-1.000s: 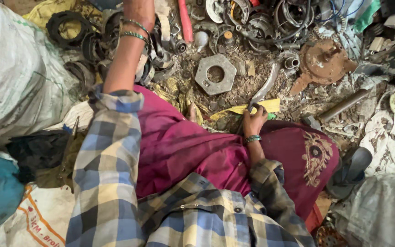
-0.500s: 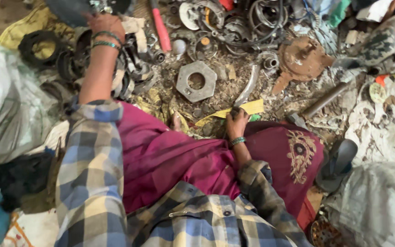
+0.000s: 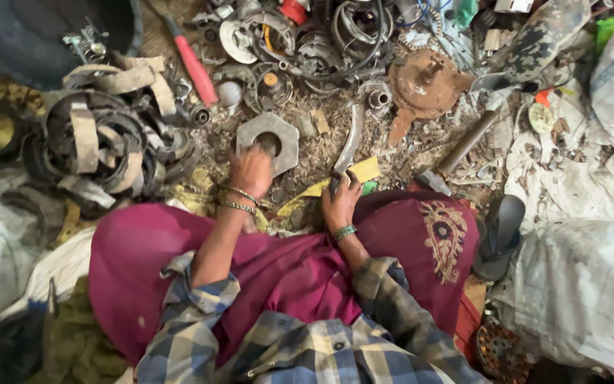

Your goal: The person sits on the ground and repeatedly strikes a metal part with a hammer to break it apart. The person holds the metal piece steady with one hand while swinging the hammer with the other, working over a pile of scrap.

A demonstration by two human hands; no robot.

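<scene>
Amid floor scrap, left hand [image 3: 251, 171] rests loosely curled at six o'clock on a large hex nut [image 3: 268, 142]; likely heavy, rigid, best gripped across its flats. Right hand [image 3: 341, 203] clamps a curved metal bar [image 3: 348, 146], nut's three o'clock.

The shirt [image 3: 300, 348] is a check of blue, grey and pale yellow. The skirt [image 3: 179, 263] is deep magenta, with a gold paisley embroidery [image 3: 443, 238] on the right. Far left, a tool handle [image 3: 195, 67] is red. The big nut [image 3: 270, 139] is dull grey. A rusty brown disc [image 3: 428, 85] lies far right. The paper strip [image 3: 335, 181] is yellow. The sandal [image 3: 500, 235] is dark grey. The bangles [image 3: 345, 232] are green.
</scene>
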